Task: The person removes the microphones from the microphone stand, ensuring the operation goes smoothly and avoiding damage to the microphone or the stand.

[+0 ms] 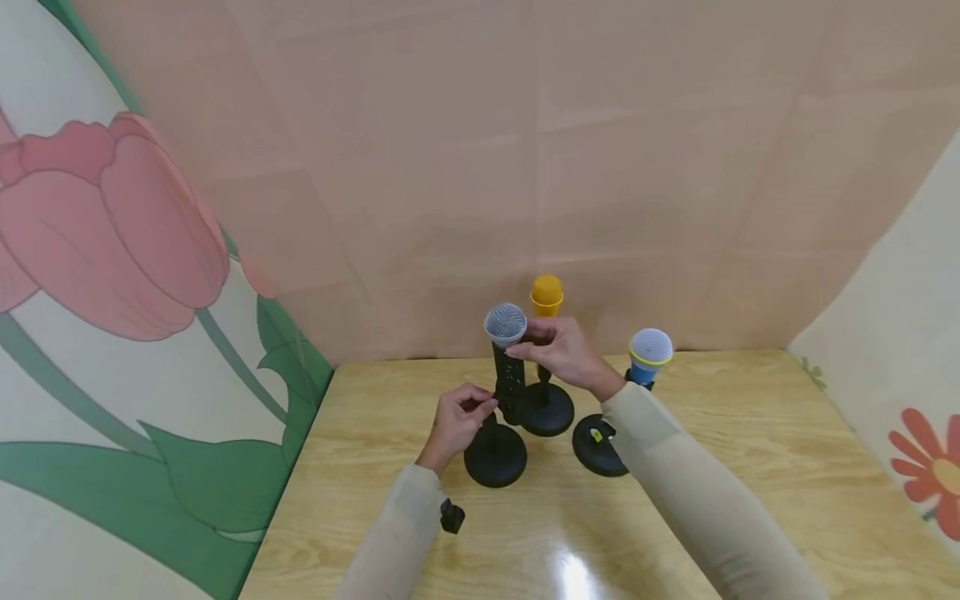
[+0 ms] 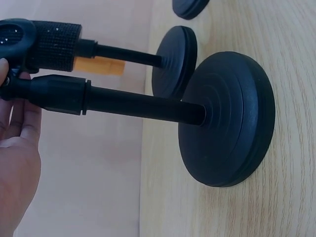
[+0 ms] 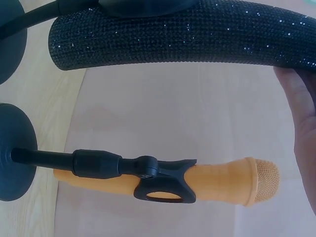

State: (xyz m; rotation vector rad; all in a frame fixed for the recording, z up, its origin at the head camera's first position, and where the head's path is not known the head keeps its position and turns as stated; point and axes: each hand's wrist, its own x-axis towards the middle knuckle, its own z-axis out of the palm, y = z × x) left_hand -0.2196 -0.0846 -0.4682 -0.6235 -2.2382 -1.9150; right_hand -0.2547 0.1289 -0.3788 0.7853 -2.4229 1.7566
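Observation:
A black sparkly microphone [image 1: 510, 377] with a silver mesh head stands tilted in the clip of a black desk microphone stand [image 1: 495, 458]. My right hand [image 1: 564, 353] grips this microphone just under its head; in the right wrist view, its glittery barrel [image 3: 177, 39] crosses the top. Lower down, my left hand [image 1: 456, 420] pinches the stand near its clip joint, and the left wrist view shows those fingers behind the joint, with the round base [image 2: 232, 118] on the table. Part of the clip is hidden in the head view.
Just behind, an orange-yellow microphone [image 1: 547, 292] sits in another black stand [image 1: 547, 410]. To the right, a blue microphone with a white head [image 1: 649, 353] stands in a third, partly behind my right sleeve. A pink-beige wall [image 1: 450, 208] borders the wooden table [image 1: 360, 450].

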